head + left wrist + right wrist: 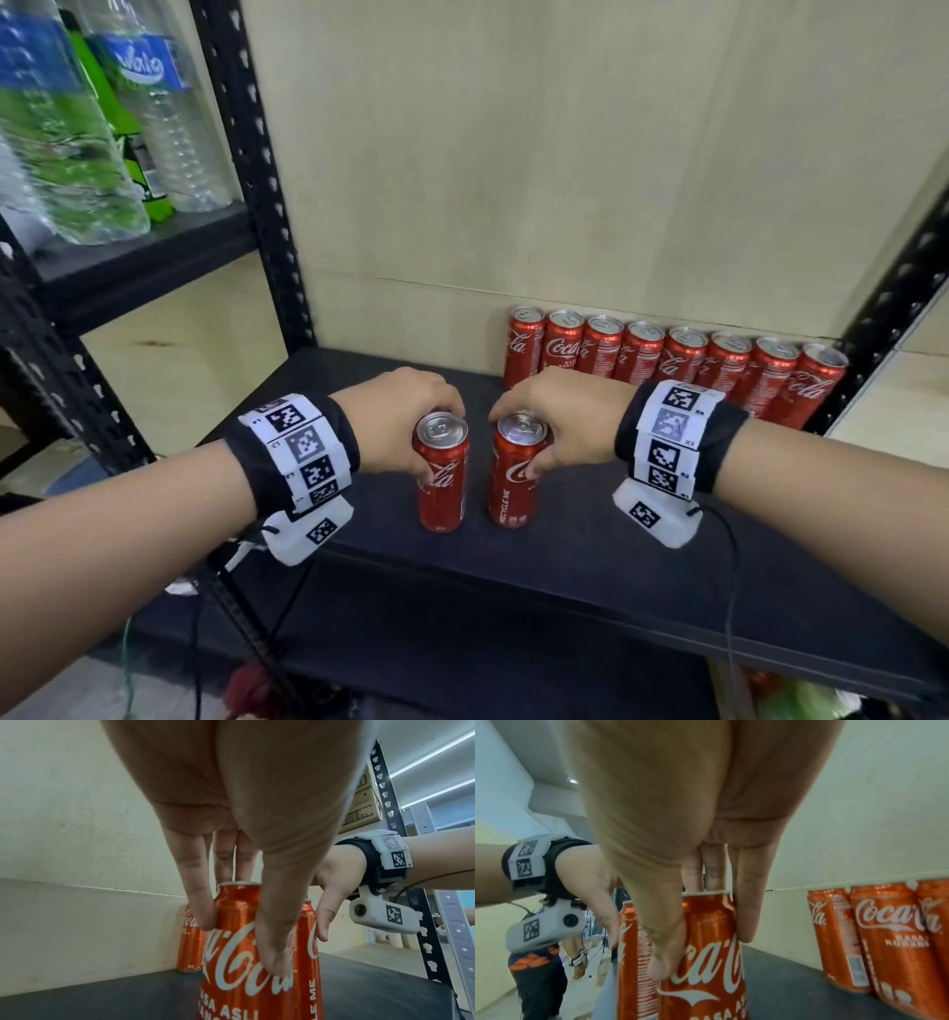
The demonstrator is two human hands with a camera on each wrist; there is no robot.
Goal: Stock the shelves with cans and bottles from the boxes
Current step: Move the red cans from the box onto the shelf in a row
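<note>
Two slim red Coca-Cola cans stand upright side by side on the black shelf board point(590, 539). My left hand point(405, 416) grips the left can point(441, 478) near its top, thumb on the front and fingers behind, as the left wrist view shows on that can point(246, 973). My right hand point(560, 416) grips the right can point(513, 473) the same way, and the right wrist view has this can point(706, 953) between thumb and fingers. A row of several matching cans point(678, 360) lines the back wall at the right.
Black perforated uprights point(257, 169) frame the shelf on the left and right point(893, 303). An upper left shelf holds water bottles point(164, 103) and a green-tinted bottle point(67, 144). Bare shelf board lies left of the can row. A person point(541, 973) stands beyond the shelf.
</note>
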